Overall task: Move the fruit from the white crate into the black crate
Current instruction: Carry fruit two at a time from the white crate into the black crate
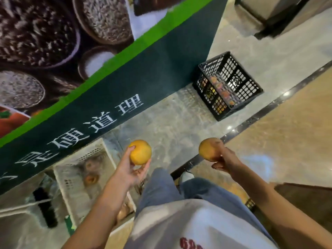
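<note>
Two round fruits held up above the floor, one in each hand, between the two crates.

Left hand (133, 170) cupped under a round yellow-orange citrus fruit (140, 152), grip closed around it with thumb on the near side and fingertips below. Right hand (226, 159) raised level with it, grip pinched on a round, duller orange-brown fruit (210, 149) from below and behind. White perforated plastic crate (71, 178) low at left on the glossy stone-tiled floor (161, 126), beside the dark green printed banner (111, 97), with a few brownish fruits blurred inside. Black lattice plastic crate (227, 85) farther ahead, well apart from both hands, against the banner's end, holding mixed orange and yellow fruit. Blue trouser legs (161, 187) and one white shoe (186, 176) below the hands.
</note>
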